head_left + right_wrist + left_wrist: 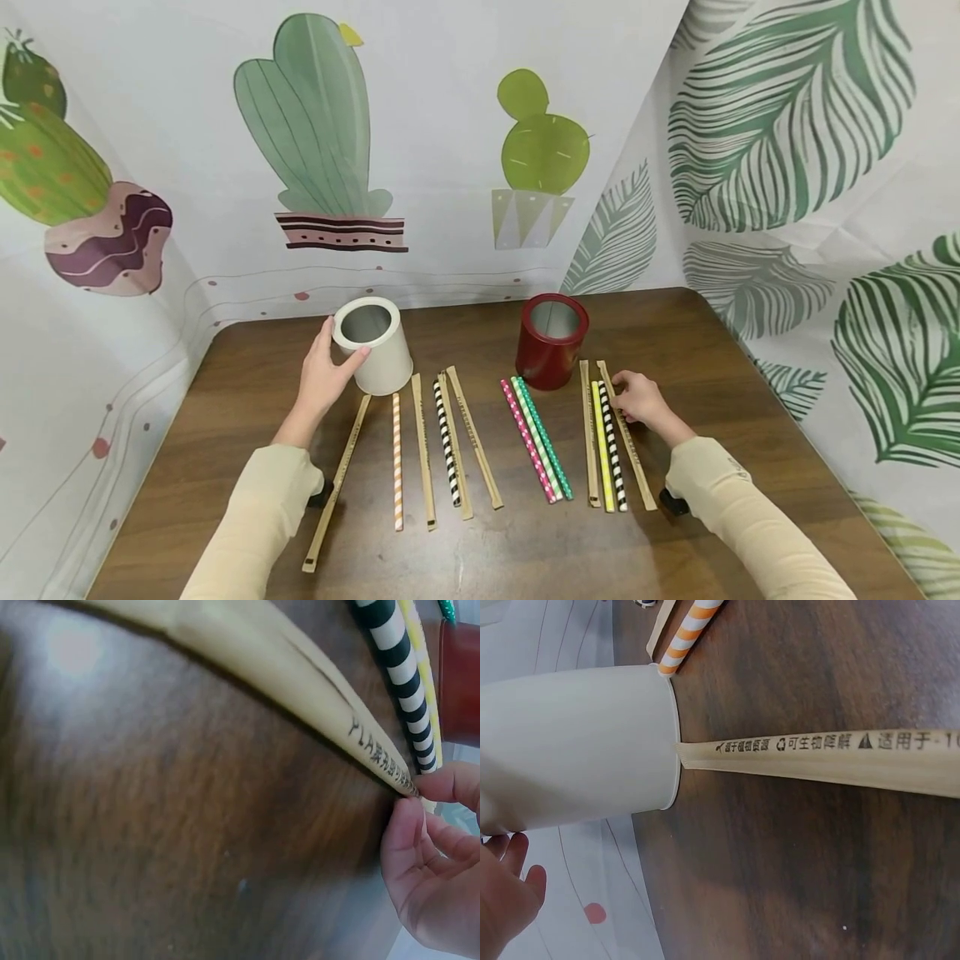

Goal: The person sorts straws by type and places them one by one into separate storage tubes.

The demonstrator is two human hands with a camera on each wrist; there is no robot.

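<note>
My left hand is at the white can, its thumb across the front near the rim and its fingers along the left side. In the left wrist view, fingertips touch the white can's wall. The can stands upright with its top open. My right hand pinches the upper part of the rightmost paper-wrapped straw. The right wrist view shows thumb and finger closed on the printed wrapper. A black-and-white striped straw and a yellow straw lie just left of it.
A dark red can stands upright at the back. Pink, light green and teal straws lie before it. Near the white can lie an orange-striped straw, another black-and-white straw and several wrapped straws. Patterned cloth hangs behind the wooden table.
</note>
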